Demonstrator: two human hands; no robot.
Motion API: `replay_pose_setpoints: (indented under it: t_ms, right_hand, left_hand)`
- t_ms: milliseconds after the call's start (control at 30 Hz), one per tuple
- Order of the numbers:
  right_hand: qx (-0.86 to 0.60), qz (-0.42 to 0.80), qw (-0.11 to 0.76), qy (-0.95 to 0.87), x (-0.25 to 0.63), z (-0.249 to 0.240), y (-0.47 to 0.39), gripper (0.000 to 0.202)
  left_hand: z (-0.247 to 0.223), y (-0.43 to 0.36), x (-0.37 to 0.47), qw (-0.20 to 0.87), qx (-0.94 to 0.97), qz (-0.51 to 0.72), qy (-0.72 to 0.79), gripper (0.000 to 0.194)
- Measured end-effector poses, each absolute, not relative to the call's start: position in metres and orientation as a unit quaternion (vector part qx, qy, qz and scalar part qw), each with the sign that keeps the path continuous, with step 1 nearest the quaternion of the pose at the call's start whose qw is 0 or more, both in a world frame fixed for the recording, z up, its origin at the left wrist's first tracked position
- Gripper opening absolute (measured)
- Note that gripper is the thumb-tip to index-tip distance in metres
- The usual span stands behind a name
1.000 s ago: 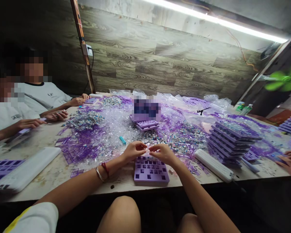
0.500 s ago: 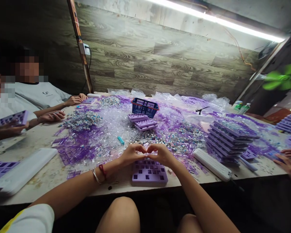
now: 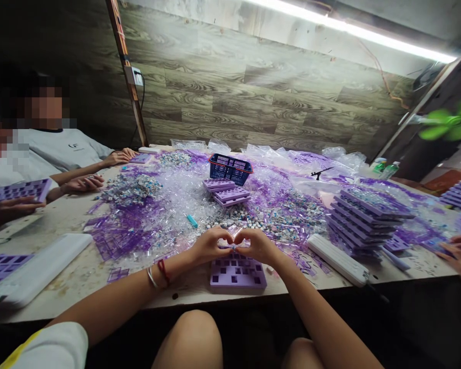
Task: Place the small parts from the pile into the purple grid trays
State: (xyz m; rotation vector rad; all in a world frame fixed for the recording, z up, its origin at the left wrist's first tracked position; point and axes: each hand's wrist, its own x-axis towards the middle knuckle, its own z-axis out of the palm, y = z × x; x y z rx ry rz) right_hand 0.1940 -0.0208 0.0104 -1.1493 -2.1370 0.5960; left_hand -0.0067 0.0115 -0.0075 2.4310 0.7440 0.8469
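Above a purple tray with square holes (image 3: 238, 281), my left hand (image 3: 211, 246) and my right hand (image 3: 256, 245) meet at the fingertips. Their thumbs and curled fingers frame a small gap. A tiny pale piece (image 3: 234, 247) shows between the thumb tips; its shape is too small to make out. The fingers of both hands are closed in a pinch around it. The tray lies flat near the table's front edge, its far part hidden by the hands. Small white and blue parts (image 3: 249, 220) are heaped just behind.
Two purple trays (image 3: 230, 195) lie before a dark blue basket (image 3: 236, 170). A tall tray stack (image 3: 363, 223) and a white bar (image 3: 338, 259) are at right; another white bar (image 3: 42, 269) is at left. People sit left; another person's hands (image 3: 459, 256) are at right.
The fingertips have shifted slightly, and the pale piece between the thumbs now shows more clearly. At far left, a person's held purple tray has moved a little right.
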Motion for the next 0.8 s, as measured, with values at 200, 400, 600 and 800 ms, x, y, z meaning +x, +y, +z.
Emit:
replay_pose_setpoints:
  t_ms: [200,400,600,800]
  right_hand:
    - [-0.457,0.241,0.292,-0.805,0.192,0.008,-0.018,0.008]
    - [-0.459,0.246,0.278,-0.807,0.193,0.009,-0.018,0.007]
    - [-0.465,0.244,0.266,-0.809,0.190,0.016,-0.021,0.009]
    - [-0.470,0.241,0.255,-0.810,0.188,0.020,-0.022,0.010]
  left_hand:
    - [-0.007,0.012,-0.006,0.230,0.887,0.298,0.269,0.007]
    - [-0.008,0.015,-0.006,0.265,0.876,0.310,0.257,0.011]
    - [-0.009,0.015,-0.006,0.273,0.873,0.320,0.248,0.013]
    - [-0.010,0.015,-0.005,0.256,0.880,0.317,0.246,0.011]
